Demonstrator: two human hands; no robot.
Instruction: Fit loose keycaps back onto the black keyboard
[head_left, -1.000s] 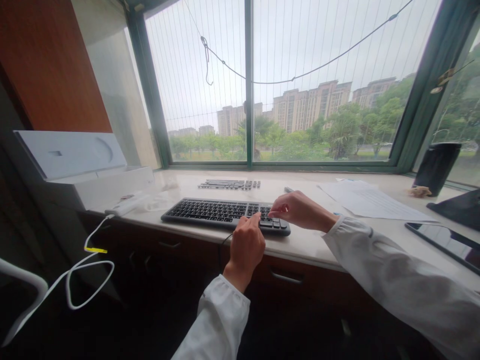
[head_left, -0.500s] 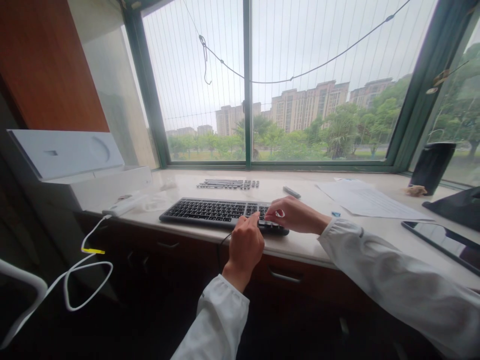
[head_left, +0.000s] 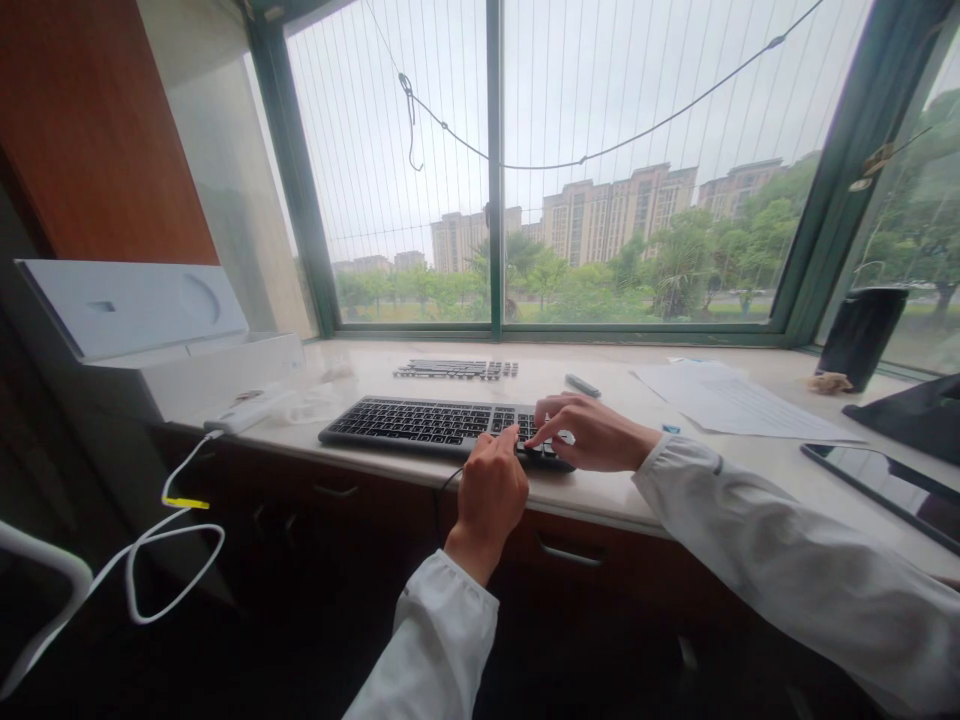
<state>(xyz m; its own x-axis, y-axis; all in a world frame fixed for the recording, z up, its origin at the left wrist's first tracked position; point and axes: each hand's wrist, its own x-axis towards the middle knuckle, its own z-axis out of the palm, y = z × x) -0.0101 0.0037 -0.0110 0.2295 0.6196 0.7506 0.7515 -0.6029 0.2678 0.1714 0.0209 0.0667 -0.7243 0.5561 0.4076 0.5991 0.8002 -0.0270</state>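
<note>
Black keyboard [head_left: 405, 422] near tabletop [head_left: 600, 490] edge | your left hand [head_left: 491, 490], right hand [head_left: 596, 432]: fingers [head_left: 510, 438] part-curled, can't tell what's held | hard pressing could slide keyboard off

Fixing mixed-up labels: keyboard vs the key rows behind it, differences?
The keyboard has a dark casing; the key rows show none. The keyboard looks larger and nearer; the key rows look smaller, closer to the window. Both lie on the pale countertop.

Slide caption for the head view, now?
Left hand and right hand at the right end of a dark keyboard, before a window.
</note>
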